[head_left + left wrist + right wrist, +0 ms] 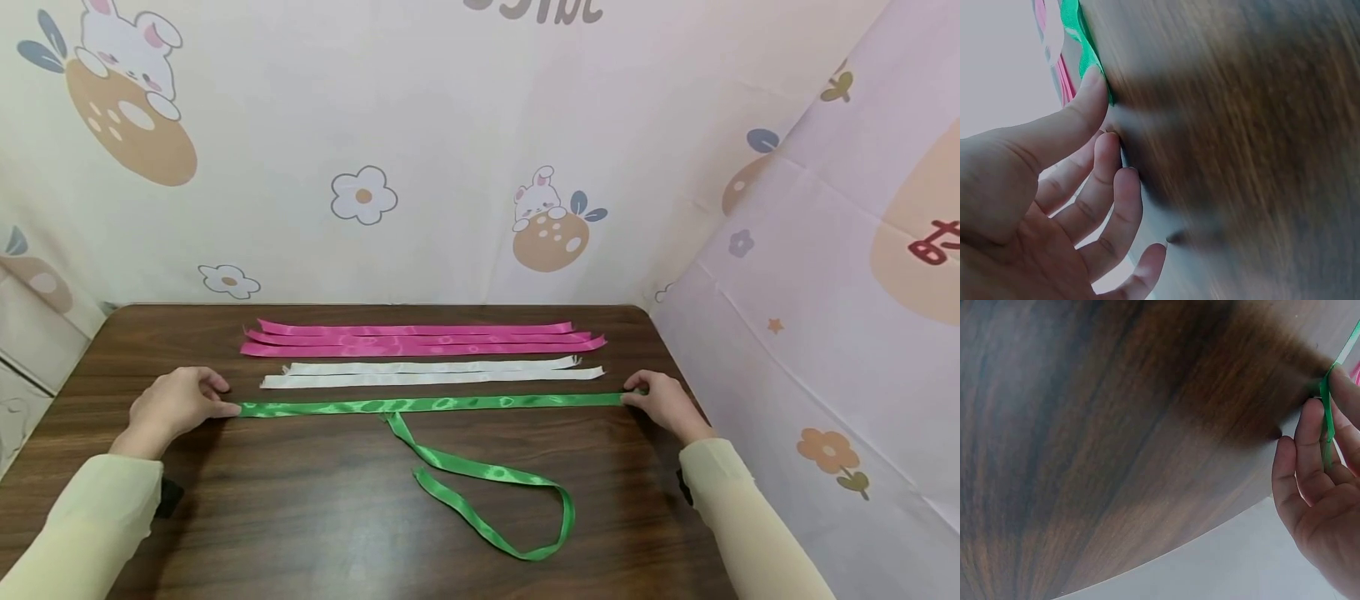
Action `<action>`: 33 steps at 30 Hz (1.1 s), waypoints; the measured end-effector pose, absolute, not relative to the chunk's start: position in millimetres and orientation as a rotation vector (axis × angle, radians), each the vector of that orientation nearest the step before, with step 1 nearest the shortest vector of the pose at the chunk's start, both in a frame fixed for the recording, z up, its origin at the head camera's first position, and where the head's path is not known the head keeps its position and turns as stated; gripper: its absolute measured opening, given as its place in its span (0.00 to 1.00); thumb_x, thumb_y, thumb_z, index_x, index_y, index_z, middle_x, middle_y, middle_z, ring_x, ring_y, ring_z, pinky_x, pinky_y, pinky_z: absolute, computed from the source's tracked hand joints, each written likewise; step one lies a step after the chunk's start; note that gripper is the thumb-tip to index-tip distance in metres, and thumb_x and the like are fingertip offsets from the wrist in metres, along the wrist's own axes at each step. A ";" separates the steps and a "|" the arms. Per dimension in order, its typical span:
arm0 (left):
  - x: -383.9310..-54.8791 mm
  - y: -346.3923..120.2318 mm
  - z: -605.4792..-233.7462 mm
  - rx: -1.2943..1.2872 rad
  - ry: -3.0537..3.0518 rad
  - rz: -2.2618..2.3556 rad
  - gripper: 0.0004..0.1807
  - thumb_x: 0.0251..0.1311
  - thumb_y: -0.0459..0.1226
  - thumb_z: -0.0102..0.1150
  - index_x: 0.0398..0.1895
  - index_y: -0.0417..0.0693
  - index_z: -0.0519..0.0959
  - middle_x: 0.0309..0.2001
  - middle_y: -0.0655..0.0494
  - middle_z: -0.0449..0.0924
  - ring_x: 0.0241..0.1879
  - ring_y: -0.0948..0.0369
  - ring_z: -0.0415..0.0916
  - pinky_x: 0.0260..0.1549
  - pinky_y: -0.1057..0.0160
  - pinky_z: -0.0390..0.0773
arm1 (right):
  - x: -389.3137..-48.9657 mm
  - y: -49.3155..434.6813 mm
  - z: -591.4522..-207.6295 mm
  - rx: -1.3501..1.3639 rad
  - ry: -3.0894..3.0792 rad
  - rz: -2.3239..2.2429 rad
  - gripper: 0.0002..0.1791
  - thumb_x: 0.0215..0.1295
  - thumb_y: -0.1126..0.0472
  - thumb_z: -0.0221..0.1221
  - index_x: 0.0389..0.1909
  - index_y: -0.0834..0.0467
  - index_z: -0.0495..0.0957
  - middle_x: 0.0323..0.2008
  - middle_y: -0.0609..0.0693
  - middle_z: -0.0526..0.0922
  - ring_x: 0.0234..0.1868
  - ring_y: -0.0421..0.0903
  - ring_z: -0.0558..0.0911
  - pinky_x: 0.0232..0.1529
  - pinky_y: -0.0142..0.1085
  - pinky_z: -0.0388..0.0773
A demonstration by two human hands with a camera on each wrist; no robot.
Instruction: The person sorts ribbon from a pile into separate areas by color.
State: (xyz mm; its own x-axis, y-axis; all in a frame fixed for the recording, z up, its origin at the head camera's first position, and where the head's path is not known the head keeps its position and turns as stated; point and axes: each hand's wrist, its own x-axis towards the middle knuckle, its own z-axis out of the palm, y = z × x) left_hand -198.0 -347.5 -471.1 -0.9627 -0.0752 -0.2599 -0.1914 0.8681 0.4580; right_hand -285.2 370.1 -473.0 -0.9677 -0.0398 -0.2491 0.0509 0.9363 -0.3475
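A green ribbon (435, 405) lies stretched in a nearly straight line across the table between both hands. The left hand (176, 404) is at its left end; in the left wrist view the thumb (1090, 84) presses that end while the other fingers rest loosely bent, apart from it. At the opposite end the right hand (663, 402) holds the ribbon by the thumb, and its short tail (1327, 415) runs between thumb and fingers. A second green ribbon (491, 473) lies loose in front, bent in a loop, one end touching the straight ribbon.
Behind the green ribbon lie two white ribbons (435, 379), roughly parallel. Three pink ribbons (420, 350) are lined up farther back on the dark wooden table (300, 508). Cartoon-printed cloth (450, 100) hangs along the table's back edge and right side.
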 end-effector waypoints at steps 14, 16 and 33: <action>-195.5 -351.9 -472.2 -0.196 2.829 0.717 0.27 0.53 0.48 0.76 0.46 0.37 0.82 0.37 0.45 0.86 0.40 0.45 0.81 0.29 0.53 0.70 | -285.2 368.0 -472.6 0.063 2.828 -0.504 0.19 0.70 0.52 0.66 0.51 0.63 0.80 0.45 0.63 0.82 0.41 0.55 0.77 0.45 0.48 0.76; -195.2 -352.3 -472.0 -0.198 2.828 0.714 0.26 0.53 0.48 0.76 0.47 0.38 0.82 0.37 0.45 0.86 0.40 0.45 0.81 0.30 0.52 0.70 | -284.6 367.5 -472.4 0.060 2.826 -0.505 0.19 0.70 0.52 0.66 0.51 0.64 0.80 0.46 0.64 0.82 0.41 0.55 0.77 0.45 0.49 0.77; -192.6 -351.6 -472.0 -0.173 2.839 0.717 0.22 0.57 0.44 0.74 0.48 0.37 0.81 0.37 0.45 0.84 0.39 0.45 0.80 0.30 0.50 0.71 | -282.7 367.7 -473.3 0.054 2.845 -0.520 0.21 0.70 0.50 0.65 0.52 0.64 0.80 0.43 0.62 0.82 0.41 0.54 0.78 0.43 0.48 0.77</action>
